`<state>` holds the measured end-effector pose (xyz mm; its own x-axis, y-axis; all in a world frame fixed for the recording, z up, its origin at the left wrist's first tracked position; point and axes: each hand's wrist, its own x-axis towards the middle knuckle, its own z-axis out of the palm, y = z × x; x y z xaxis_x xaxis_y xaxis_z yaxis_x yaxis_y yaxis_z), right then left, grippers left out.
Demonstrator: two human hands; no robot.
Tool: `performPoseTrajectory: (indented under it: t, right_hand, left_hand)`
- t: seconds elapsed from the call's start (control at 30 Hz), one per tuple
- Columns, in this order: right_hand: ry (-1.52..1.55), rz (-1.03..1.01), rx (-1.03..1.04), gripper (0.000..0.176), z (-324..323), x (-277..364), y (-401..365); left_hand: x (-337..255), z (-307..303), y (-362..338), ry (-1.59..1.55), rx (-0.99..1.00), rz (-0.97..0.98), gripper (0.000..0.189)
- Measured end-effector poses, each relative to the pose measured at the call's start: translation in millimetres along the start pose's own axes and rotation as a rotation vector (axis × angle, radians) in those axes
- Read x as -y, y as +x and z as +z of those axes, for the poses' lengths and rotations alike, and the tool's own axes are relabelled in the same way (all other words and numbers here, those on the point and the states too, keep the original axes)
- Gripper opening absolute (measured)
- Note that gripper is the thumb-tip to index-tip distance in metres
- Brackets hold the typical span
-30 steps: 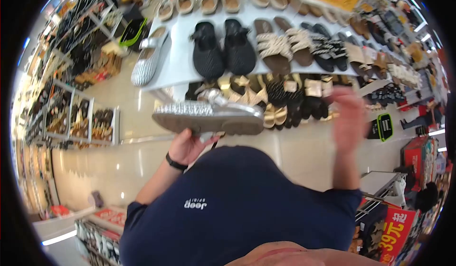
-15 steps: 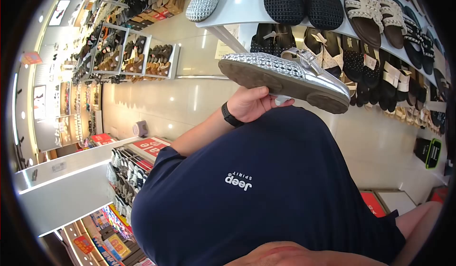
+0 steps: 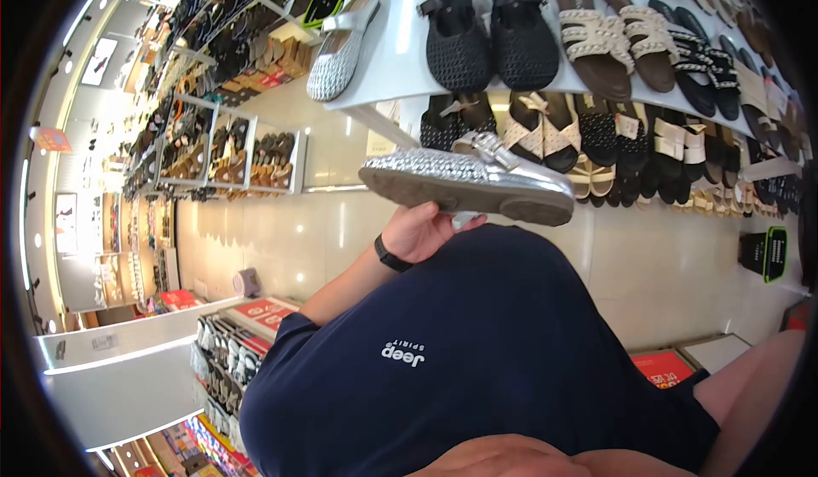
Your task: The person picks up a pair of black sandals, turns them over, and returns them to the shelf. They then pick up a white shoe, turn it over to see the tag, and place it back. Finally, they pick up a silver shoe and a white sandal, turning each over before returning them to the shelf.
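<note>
A silver shoe (image 3: 520, 189) with a woven toe, a buckled strap and a dark brown sole is held by my left hand (image 3: 423, 232). The thumb presses on the sole and the other fingers curl underneath. A small white tag or paper (image 3: 464, 219) shows at my fingertips. Level in the air, the shoe sits just in front of the display shelf (image 3: 388, 72). A matching silver shoe (image 3: 335, 64) rests on the shelf's left end. My right arm (image 3: 754, 392) runs along the lower right edge, and its hand is out of the picture.
Black woven shoes (image 3: 460, 43) and studded sandals (image 3: 596, 51) line the upper shelf, with more pairs on tiers below. A black and green basket (image 3: 764, 254) is at the right. On the left, a white counter (image 3: 128, 383) adjoins a shoe rack (image 3: 226, 349).
The view has tilted up, so the shelf appears lower and shows more of its top. In the picture, my left hand and the silver shoe have shifted left and down, with the grip unchanged.
</note>
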<state>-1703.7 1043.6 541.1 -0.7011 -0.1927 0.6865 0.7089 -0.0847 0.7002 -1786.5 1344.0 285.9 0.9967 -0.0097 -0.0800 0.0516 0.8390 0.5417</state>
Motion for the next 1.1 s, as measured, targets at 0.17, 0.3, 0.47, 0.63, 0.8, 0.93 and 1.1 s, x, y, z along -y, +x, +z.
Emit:
performPoseTrajectory:
  t: [0.17,0.3,0.47,0.63,0.8,0.93,1.1]
  right_hand:
    - [-0.029,-0.072,-0.006,0.034,-4,1,5]
    - [-0.039,-0.103,-0.003,0.035,-6,2,10]
    - [-0.039,-0.118,0.01,0.036,-6,1,15]
    - [-0.052,-0.164,0.039,0.036,-8,-1,22]
    - [-0.06,-0.214,0.059,0.037,-7,0,32]
    - [-0.132,-0.221,0.064,0.043,-12,-3,36]
    - [-0.068,-0.16,0.072,0.044,-6,-1,29]
  left_hand:
    - [-6,6,5,0.105,-0.027,-0.054,0.065]
    - [-11,6,7,0.114,-0.007,-0.043,0.066]
    - [-11,4,9,0.106,0.005,-0.043,0.064]
    - [-4,9,7,-0.008,0.026,0.006,0.059]
    - [-8,8,8,0.005,0.086,0.006,0.057]
    - [-8,10,5,-0.017,0.086,0.043,0.057]
    - [-9,8,2,0.073,0.029,0.049,0.062]
